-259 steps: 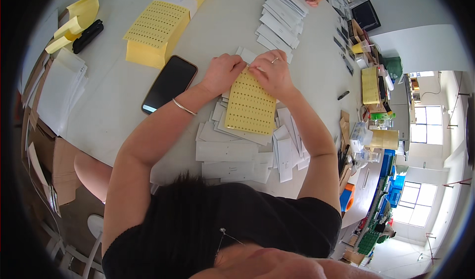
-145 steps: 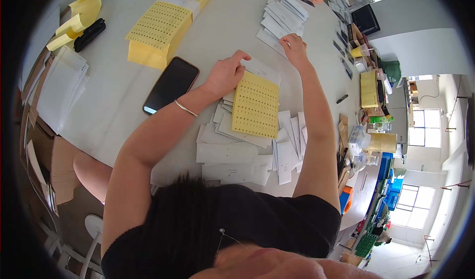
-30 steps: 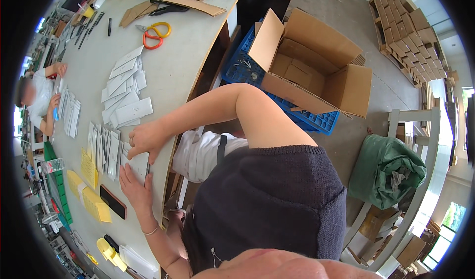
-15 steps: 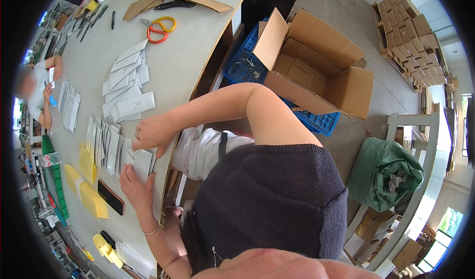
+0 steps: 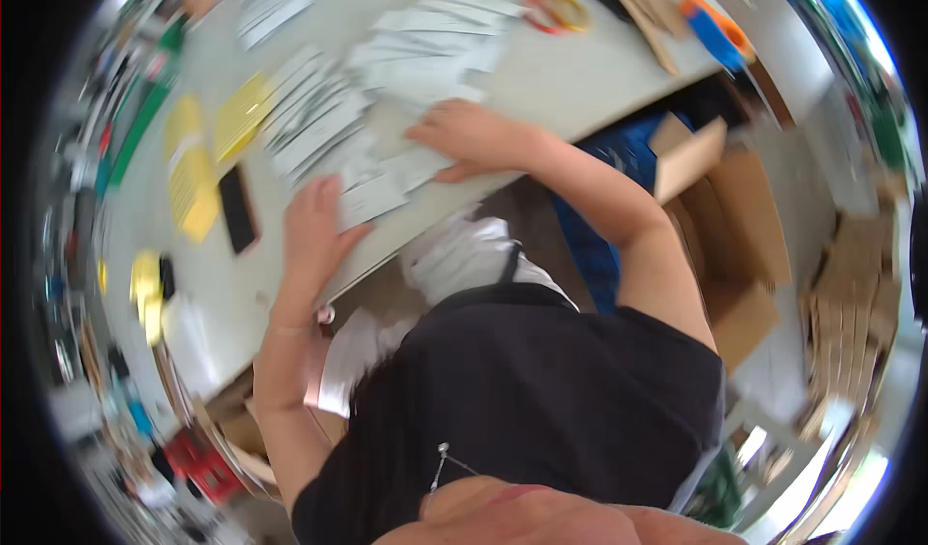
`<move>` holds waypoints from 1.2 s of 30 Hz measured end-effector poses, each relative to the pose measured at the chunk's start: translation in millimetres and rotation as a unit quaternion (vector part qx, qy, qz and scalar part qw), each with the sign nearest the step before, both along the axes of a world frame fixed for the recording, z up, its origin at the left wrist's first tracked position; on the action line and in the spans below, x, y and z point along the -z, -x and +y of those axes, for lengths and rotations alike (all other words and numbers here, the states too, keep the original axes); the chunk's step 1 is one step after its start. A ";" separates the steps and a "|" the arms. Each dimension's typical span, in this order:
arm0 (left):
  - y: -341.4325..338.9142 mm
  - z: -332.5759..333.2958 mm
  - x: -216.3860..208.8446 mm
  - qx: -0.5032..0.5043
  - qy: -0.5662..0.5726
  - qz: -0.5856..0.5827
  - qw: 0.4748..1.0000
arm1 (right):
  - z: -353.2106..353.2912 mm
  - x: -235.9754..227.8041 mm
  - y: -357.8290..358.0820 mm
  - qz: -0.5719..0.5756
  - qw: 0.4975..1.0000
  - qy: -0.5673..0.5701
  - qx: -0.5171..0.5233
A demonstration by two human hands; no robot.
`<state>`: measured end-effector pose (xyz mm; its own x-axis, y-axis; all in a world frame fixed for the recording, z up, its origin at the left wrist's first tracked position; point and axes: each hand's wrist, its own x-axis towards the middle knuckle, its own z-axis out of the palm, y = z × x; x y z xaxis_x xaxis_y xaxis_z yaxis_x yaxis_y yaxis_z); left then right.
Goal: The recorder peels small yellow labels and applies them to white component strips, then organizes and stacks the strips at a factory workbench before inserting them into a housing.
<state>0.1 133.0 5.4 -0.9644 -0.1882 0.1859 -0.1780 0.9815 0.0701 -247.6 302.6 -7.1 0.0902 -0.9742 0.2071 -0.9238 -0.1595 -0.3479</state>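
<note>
My left hand point(image 5: 317, 231) lies on the table beside a small group of flat white packets point(image 5: 375, 205), fingers straight and thumb apart, touching their left edge. On the other side my right hand point(image 5: 474, 141) rests palm down with its thumb spread, at the right end of the same group. Neither hand has visibly closed around a packet; motion blurs the fingertips. Just beyond my left hand runs an overlapping row of white packets point(image 5: 319, 124). A larger heap of white packets point(image 5: 425, 52) spreads beyond my right hand.
Left on the table point(image 5: 275, 279) are yellow strips point(image 5: 193, 182), a dark phone point(image 5: 237, 208) and a yellow tool point(image 5: 147, 294). Scissors point(image 5: 570, 13), cardboard pieces point(image 5: 638, 13) and a blue-orange tape dispenser point(image 5: 715, 32) sit far right. An open carton point(image 5: 739, 221) and blue crate point(image 5: 590, 245) stand beside the table.
The view has turned, shifting the table upward and to the right. My hands have moved apart, and my right hand has drawn back from the packets between them.
</note>
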 end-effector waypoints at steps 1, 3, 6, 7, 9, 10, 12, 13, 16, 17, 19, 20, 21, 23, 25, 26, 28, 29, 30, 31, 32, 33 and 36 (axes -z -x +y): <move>-2.7 0.8 -0.2 -0.009 -0.006 -0.005 1.000 | 3.5 0.0 -3.2 0.023 1.000 0.009 0.002; -7.9 5.9 -4.9 -0.027 0.000 0.004 1.000 | 8.7 -9.4 -10.2 0.027 1.000 0.014 -0.004; -14.7 10.9 -10.3 -0.047 0.001 -0.009 0.999 | 6.2 -9.3 -26.2 0.021 0.997 0.076 -0.013; -17.0 9.3 -8.3 -0.061 -0.001 -0.004 0.998 | 5.3 -7.7 -29.7 0.032 0.997 0.065 -0.031; -20.5 5.7 -3.2 -0.030 0.065 0.038 0.997 | 5.5 -6.0 -32.6 0.020 0.997 0.052 -0.043; -21.5 3.8 -2.9 -0.036 0.062 0.041 0.997 | 6.1 -6.8 -33.9 0.004 0.998 0.041 -0.043; -23.6 1.3 -3.1 -0.017 0.018 0.058 0.998 | 6.7 -15.4 -35.7 0.006 0.999 0.023 -0.037; -26.0 0.8 -1.9 -0.021 0.016 0.061 0.998 | 6.8 -20.2 -36.5 0.005 1.000 0.007 -0.025; -30.4 -0.8 4.3 -0.006 0.011 0.097 0.995 | 6.6 -27.8 -37.2 0.006 1.000 -0.010 -0.005; -30.5 -1.1 6.2 -0.010 -0.011 0.100 0.995 | 6.9 -30.0 -37.4 0.008 1.000 -0.011 -0.007; -31.6 -2.1 7.2 -0.016 -0.034 0.104 0.994 | 7.4 -33.1 -38.1 0.005 1.000 -0.022 0.005; -32.0 -2.5 6.0 -0.029 -0.090 0.113 0.989 | 8.6 -34.4 -38.0 0.007 1.000 -0.023 0.003; -32.1 -3.6 4.3 -0.042 -0.146 0.121 0.981 | 10.3 -36.2 -36.9 0.013 1.000 -0.026 0.006; -32.3 -10.4 -4.1 -0.059 -0.183 0.132 0.972 | 14.9 -39.5 -34.2 0.022 0.999 -0.030 0.007; -36.7 -18.9 -8.7 -0.079 -0.220 0.143 0.962 | 20.4 -42.3 -31.8 0.029 0.996 -0.073 0.049; -41.0 -25.2 -9.3 -0.076 -0.202 0.114 0.970 | 22.4 -42.7 -29.9 0.032 0.996 -0.073 0.045; -46.1 -30.0 -5.0 -0.074 -0.186 0.089 0.976 | 27.1 -42.7 -24.9 0.041 0.994 -0.077 0.069; -47.8 -30.4 2.2 -0.043 -0.139 0.082 0.986 | 29.0 -43.1 -24.1 0.044 0.994 -0.077 0.065; -47.1 -29.5 2.1 -0.011 -0.091 0.074 0.993 | 30.9 -42.8 -23.6 0.042 0.994 -0.070 0.077; -46.5 -27.5 1.1 -0.013 -0.092 0.076 0.993 | 32.3 -42.3 -22.5 0.040 0.993 -0.063 0.087; -45.4 -23.5 -0.6 -0.016 -0.065 0.069 0.995 | 33.4 -41.5 -19.7 0.042 0.994 -0.063 0.085; -44.1 -20.2 -3.4 -0.020 -0.039 0.062 0.997 | 34.3 -40.6 -16.5 0.030 0.994 -0.048 0.090; -41.0 -21.2 -1.1 -0.028 -0.016 0.046 0.998 | 34.7 -43.4 -10.4 -0.031 0.993 -0.045 0.105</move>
